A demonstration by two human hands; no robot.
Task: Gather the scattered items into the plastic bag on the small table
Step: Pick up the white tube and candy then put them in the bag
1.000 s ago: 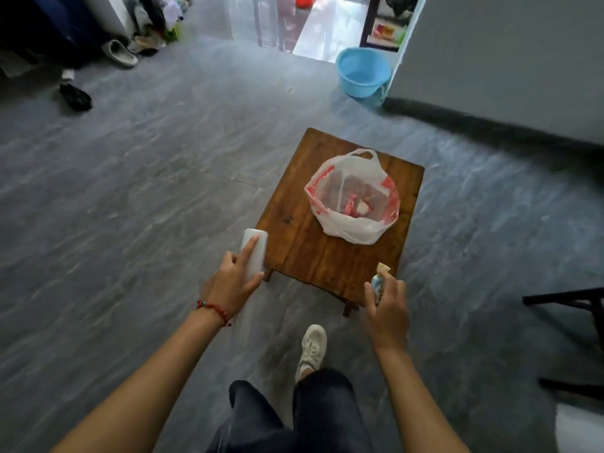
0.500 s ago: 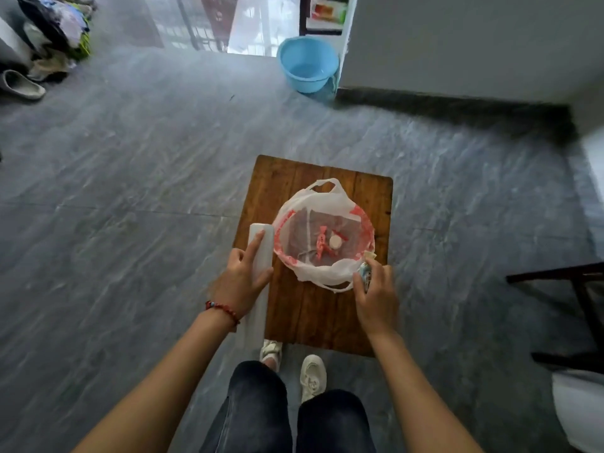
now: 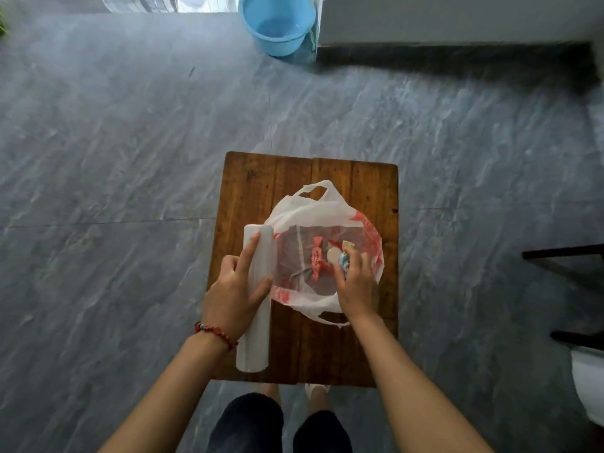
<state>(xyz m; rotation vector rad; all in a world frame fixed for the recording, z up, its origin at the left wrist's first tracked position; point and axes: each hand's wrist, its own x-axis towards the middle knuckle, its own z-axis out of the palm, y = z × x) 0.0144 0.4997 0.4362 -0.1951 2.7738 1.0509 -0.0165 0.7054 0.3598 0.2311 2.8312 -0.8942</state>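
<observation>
Left hand (image 3: 233, 291) fingers grip a long white plastic roll (image 3: 256, 299) over the small brown wooden bench (image 3: 248, 191). Right hand (image 3: 356, 282) pinches a small blue wrapped packet (image 3: 343, 262) inside the open white-and-red plastic bag (image 3: 327, 204), beside a red wrapped candy (image 3: 316, 257).

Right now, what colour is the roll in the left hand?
White, plain roll; head view shows it best.

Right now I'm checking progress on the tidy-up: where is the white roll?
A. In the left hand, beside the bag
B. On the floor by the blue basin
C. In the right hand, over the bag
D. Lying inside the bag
A: the left hand grips the white roll above the table, just left of the bag.
</observation>
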